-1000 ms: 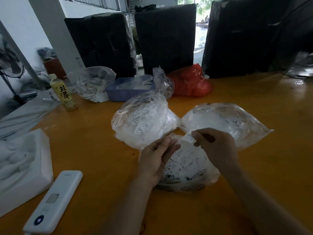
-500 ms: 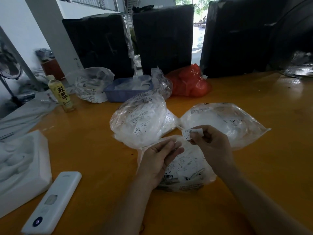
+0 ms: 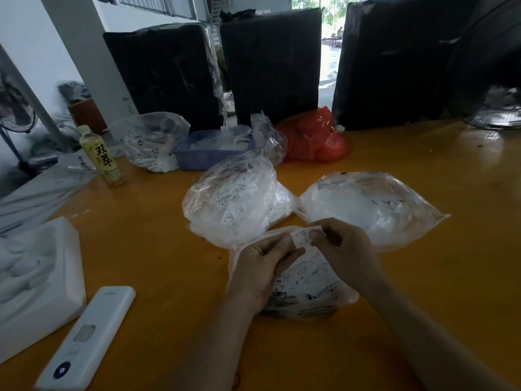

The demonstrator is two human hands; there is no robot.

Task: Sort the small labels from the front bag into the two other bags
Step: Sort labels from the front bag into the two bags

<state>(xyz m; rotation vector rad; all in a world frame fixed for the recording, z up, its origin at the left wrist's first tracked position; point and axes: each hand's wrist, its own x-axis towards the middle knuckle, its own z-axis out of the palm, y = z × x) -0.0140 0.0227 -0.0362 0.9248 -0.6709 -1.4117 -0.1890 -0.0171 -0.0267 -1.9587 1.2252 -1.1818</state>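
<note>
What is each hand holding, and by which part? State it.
A small white label is pinched between both hands above the front bag: the right hand grips its right end, the left hand fingers its left end.

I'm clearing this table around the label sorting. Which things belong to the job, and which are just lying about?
In the job:
small white label, pinched by both hands
front clear plastic bag
left clear bag
right clear bag

Lying about:
yellow drink bottle
white remote-like device
blue plastic tray
red plastic bag

orange table (image 3: 135, 238), white wall (image 3: 28, 38), daylight through doorway (image 3: 328, 38) behind.
</note>
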